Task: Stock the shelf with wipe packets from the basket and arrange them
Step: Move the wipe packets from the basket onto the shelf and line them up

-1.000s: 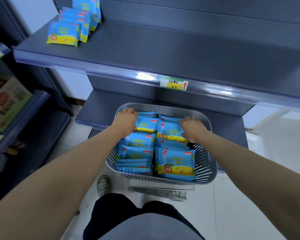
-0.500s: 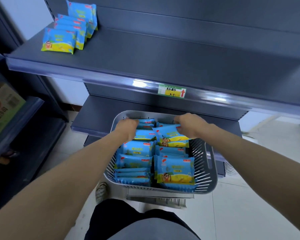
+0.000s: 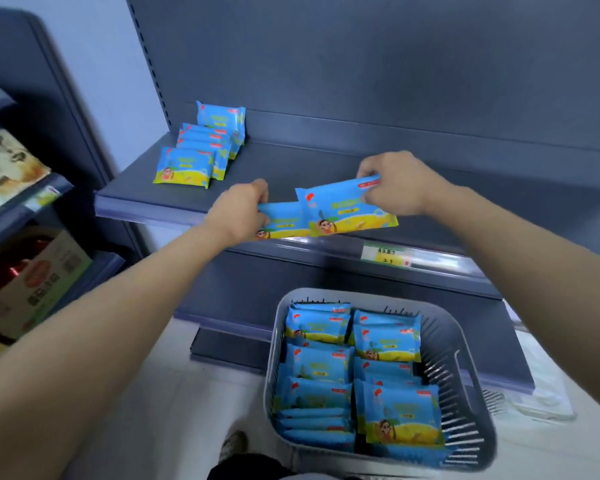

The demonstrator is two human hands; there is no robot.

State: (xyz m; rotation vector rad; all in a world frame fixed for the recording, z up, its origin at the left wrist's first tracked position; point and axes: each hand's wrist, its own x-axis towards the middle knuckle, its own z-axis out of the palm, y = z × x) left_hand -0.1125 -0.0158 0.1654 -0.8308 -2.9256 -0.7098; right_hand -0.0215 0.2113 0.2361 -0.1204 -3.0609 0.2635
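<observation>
My left hand [image 3: 238,214] grips a blue and yellow wipe packet [image 3: 284,223] by its left end, just above the front edge of the dark grey shelf [image 3: 326,168]. My right hand [image 3: 399,183] pinches a second packet [image 3: 347,211] at its top right corner; it overlaps the first. Both packets hang in the air over the shelf front. Several stocked packets [image 3: 201,147] lie stacked at the shelf's far left. The grey slotted basket [image 3: 465,358] below holds several more packets [image 3: 354,372] in two rows.
A price label [image 3: 387,254] sits on the shelf's front rail. A lower shelf [image 3: 243,292] lies behind the basket. At the left stands another rack with a cardboard box [image 3: 35,282] and paper packs [image 3: 4,168]. My shoe [image 3: 234,445] shows on the pale floor.
Both hands have risen out of the basket, each with a packet, up to the shelf's front edge. The view has tilted upward.
</observation>
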